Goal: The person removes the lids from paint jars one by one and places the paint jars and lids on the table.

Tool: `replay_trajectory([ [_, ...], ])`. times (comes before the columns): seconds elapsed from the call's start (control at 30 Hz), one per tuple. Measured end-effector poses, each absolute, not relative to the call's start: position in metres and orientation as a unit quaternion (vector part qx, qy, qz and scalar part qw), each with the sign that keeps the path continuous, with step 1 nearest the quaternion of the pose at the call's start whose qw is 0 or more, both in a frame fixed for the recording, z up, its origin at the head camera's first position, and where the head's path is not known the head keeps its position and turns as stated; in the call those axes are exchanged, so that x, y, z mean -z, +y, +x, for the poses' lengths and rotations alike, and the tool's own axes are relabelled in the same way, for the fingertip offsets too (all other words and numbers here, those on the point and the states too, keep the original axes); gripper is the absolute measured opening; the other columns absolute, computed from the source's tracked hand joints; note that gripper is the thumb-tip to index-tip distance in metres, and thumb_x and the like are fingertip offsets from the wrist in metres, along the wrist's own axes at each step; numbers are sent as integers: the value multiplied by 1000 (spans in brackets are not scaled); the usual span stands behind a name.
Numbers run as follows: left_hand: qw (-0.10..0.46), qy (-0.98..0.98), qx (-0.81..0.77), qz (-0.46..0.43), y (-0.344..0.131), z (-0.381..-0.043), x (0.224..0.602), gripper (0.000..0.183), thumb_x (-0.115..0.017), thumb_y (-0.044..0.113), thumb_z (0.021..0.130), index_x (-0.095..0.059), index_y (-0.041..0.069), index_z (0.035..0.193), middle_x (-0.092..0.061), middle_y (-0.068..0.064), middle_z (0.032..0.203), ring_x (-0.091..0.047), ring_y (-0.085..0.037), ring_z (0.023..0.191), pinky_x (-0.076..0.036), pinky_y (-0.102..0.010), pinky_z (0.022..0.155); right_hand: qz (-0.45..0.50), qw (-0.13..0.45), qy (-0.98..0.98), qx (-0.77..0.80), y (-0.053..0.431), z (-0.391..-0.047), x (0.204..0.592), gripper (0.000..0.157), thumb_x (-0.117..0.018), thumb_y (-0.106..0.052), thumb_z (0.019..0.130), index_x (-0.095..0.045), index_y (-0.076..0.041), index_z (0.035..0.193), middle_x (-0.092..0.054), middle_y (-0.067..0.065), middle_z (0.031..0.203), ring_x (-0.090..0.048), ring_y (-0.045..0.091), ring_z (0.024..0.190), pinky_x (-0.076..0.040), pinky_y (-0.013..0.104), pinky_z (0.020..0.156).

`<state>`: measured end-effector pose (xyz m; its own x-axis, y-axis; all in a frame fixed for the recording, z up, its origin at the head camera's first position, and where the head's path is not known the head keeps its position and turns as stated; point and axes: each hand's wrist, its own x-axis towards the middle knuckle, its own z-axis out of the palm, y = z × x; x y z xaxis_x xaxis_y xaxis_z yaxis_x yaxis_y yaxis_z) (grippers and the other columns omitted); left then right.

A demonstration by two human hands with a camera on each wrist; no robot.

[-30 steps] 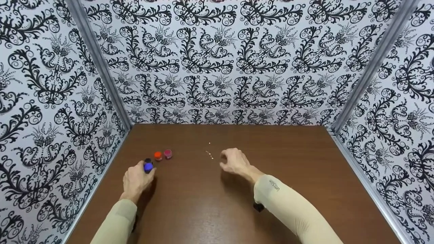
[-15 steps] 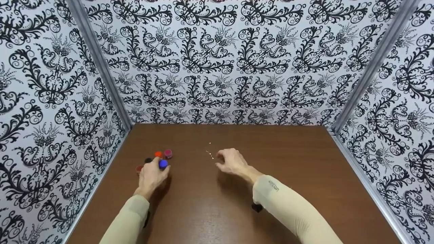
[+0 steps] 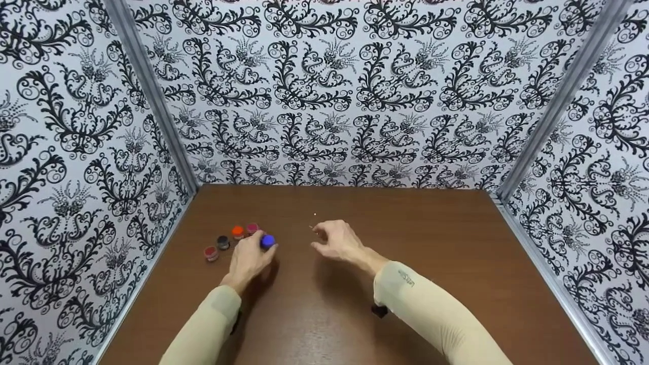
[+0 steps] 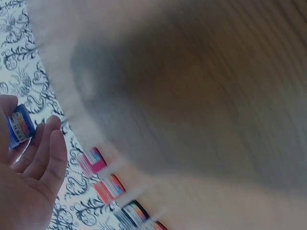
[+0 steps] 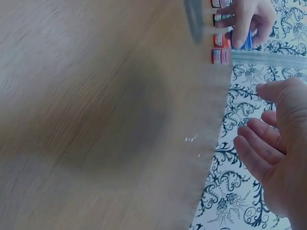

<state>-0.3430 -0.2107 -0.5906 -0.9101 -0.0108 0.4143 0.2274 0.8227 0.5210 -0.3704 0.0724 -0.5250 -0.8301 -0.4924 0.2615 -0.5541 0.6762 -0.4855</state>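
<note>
My left hand [image 3: 248,258] pinches a small blue-lidded paint jar [image 3: 267,242] between thumb and fingers, lifted off the table. In the left wrist view the printed label of the blue jar [image 4: 20,127] shows. Just left of that hand stands a bent row of similar jars: dark red [image 3: 211,253], black [image 3: 223,242], orange [image 3: 238,232] and magenta [image 3: 252,229], the last partly behind the fingers. Over the middle of the table my right hand [image 3: 338,241] hovers, fingers loosely curved. Nothing lies between its thumb and fingers [image 5: 254,148] in the right wrist view.
Small white specks [image 3: 315,214] lie on the brown table [image 3: 314,314] just beyond the right hand; the right wrist view shows more white specks [image 5: 190,139]. Patterned walls [image 3: 324,101] with grey corner posts [image 3: 152,96] enclose the table at the back and sides.
From over the row's near left end, my left hand has carried the blue jar to the right, uncovering the dark red and black jars. My right hand has shifted slightly left.
</note>
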Motion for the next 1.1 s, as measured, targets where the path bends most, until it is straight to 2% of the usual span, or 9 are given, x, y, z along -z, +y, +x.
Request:
replay_trajectory([
  [0.2, 178, -938, 291, -57, -191, -347, 585, 31, -85, 33, 100, -72, 9, 114, -84, -15, 105, -83, -36, 97, -66, -57, 92, 292, 65, -915, -271, 69, -369, 521, 36, -85, -27, 96, -82, -7, 125, -85, 14, 112, -81, 29, 101, -66, 45, 94],
  [0.63, 200, -923, 313, -98, -159, -353, 574, 33, -87, 35, 98, -71, 10, 112, -82, -12, 102, -80, -34, 91, -65, -56, 87, 310, 94, -896, -302, 67, -369, 517, 32, -87, -21, 93, -83, -3, 120, -87, 16, 106, -83, 28, 92, -68, 43, 87],
  [0.87, 223, -913, 311, -138, -143, -354, 572, 33, -89, 31, 95, -69, 7, 106, -81, -13, 95, -78, -34, 84, -65, -54, 80, 307, 115, -893, -308, 64, -368, 514, 32, -87, -25, 89, -85, -3, 113, -86, 11, 96, -81, 27, 87, -66, 43, 82],
  [1.1, 228, -910, 304, -164, -127, -355, 569, 25, -86, 20, 91, -68, 6, 103, -78, -14, 90, -75, -32, 81, -62, -54, 76, 293, 90, -899, -313, 66, -368, 512, 31, -86, -25, 91, -86, -6, 115, -88, 10, 102, -83, 26, 91, -67, 41, 86],
])
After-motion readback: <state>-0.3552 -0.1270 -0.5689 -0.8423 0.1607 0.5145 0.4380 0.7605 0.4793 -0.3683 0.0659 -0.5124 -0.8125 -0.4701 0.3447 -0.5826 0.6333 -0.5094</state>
